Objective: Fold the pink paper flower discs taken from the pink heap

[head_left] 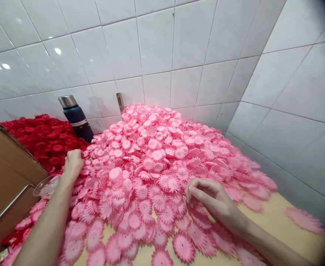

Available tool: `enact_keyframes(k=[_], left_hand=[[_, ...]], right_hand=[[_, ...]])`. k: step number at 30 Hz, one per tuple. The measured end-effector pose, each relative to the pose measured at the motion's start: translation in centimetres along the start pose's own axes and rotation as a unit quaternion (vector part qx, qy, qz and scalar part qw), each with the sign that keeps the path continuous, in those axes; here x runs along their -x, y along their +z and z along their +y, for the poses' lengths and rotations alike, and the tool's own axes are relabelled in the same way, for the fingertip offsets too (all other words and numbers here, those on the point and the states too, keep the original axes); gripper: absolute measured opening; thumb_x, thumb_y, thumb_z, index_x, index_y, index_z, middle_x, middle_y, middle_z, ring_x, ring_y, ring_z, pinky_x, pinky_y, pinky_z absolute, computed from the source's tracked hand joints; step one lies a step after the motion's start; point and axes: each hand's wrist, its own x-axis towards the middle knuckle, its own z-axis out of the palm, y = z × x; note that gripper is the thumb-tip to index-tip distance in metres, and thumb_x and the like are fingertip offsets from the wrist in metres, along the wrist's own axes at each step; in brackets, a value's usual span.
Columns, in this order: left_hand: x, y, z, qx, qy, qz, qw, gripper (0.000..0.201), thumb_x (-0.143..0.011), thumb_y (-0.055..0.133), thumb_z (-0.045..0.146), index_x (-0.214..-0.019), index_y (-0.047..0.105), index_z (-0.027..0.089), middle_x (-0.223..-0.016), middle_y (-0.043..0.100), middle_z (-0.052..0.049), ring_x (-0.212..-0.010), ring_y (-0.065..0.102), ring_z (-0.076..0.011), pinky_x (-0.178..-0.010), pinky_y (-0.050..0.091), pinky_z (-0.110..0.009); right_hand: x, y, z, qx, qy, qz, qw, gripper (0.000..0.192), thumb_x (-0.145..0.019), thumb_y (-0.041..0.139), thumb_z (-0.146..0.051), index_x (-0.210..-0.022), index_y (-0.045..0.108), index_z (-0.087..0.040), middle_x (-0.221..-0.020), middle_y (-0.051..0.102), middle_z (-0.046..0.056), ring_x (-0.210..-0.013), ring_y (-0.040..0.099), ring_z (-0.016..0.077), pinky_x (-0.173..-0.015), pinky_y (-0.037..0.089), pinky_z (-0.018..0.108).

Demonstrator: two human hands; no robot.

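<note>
At the left edge of the pink flower pile (151, 159), left hand (74, 161) curled; right hand (210, 195) curled near bare tabletop (278, 221), couldn't tell either grip.

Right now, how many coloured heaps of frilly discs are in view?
2. The pink heap fills the middle, in front of the tiled wall; the red heap lies to its left, beside the bottle. The cardboard box at far left may hide more.
</note>
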Motion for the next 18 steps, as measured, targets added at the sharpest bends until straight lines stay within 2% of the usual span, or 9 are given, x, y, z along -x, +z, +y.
enact_keyframes(k=[4,7,9,12,15,16,18], left_hand=[[0.1,-1.7,1.1,0.012,-0.017,0.050,0.999,0.026,-0.091,0.059,0.026,-0.113,0.060,0.013,-0.116,0.062,-0.010,-0.103,0.062,-0.0246,-0.087,0.052,-0.045],[0.6,-3.9,2.3,0.053,0.001,0.105,0.993,0.017,-0.086,0.054,0.014,-0.097,0.066,0.010,-0.108,0.068,-0.011,-0.105,0.062,-0.0306,-0.095,0.047,-0.045],[1.2,-5.7,3.5,0.096,0.026,0.135,0.986,0.019,-0.085,0.052,0.017,-0.096,0.067,0.011,-0.106,0.070,-0.007,-0.101,0.065,-0.0292,-0.096,0.046,-0.042],[2.7,-8.5,6.0,0.173,0.075,0.140,0.972,0.024,-0.084,0.057,0.032,-0.096,0.068,0.014,-0.098,0.073,-0.003,-0.090,0.069,-0.0253,-0.088,0.053,-0.036],[5.3,-10.7,9.4,0.288,0.150,0.067,0.944,0.029,-0.073,0.071,0.040,-0.091,0.069,0.017,-0.092,0.075,-0.005,-0.081,0.072,-0.0223,-0.075,0.058,-0.032],[6.4,-11.3,10.6,0.364,0.184,-0.004,0.913,0.029,-0.071,0.074,0.037,-0.091,0.070,0.017,-0.089,0.075,-0.006,-0.080,0.072,-0.0226,-0.074,0.059,-0.032],[8.9,-12.0,13.1,0.438,0.255,-0.146,0.849,0.020,-0.071,0.076,0.032,-0.086,0.072,0.019,-0.080,0.075,-0.004,-0.076,0.072,-0.0209,-0.070,0.059,-0.031]], right_hand=[[0.0,0.0,0.0,0.001,0.000,0.004,1.000,0.031,-0.089,0.059,-0.041,-0.070,0.059,-0.017,-0.069,0.055,0.002,-0.065,0.050,0.0158,-0.061,0.039,0.029],[-0.1,0.0,0.0,-0.002,0.002,0.004,1.000,0.031,-0.090,0.058,-0.041,-0.070,0.059,-0.017,-0.069,0.055,0.003,-0.065,0.050,0.0158,-0.061,0.040,0.029],[-0.1,0.1,0.0,-0.003,0.003,0.004,1.000,0.030,-0.090,0.058,-0.041,-0.071,0.059,-0.017,-0.069,0.056,0.003,-0.065,0.050,0.0157,-0.062,0.040,0.029],[-0.1,0.1,0.1,-0.010,0.000,0.005,1.000,0.029,-0.090,0.059,-0.040,-0.071,0.060,-0.017,-0.070,0.057,0.003,-0.066,0.051,0.0156,-0.062,0.041,0.029],[-0.1,0.0,0.2,-0.034,-0.002,0.007,0.999,0.028,-0.090,0.059,-0.039,-0.072,0.061,-0.017,-0.071,0.058,0.003,-0.066,0.052,0.0158,-0.062,0.042,0.029],[-0.1,0.0,0.2,-0.044,-0.002,0.007,0.999,0.028,-0.090,0.059,-0.038,-0.073,0.061,-0.017,-0.071,0.058,0.004,-0.066,0.053,0.0158,-0.062,0.043,0.029],[-0.1,0.0,0.2,-0.060,-0.005,0.008,0.998,0.028,-0.090,0.059,-0.038,-0.073,0.062,-0.017,-0.071,0.059,0.004,-0.065,0.053,0.0157,-0.062,0.044,0.029]])
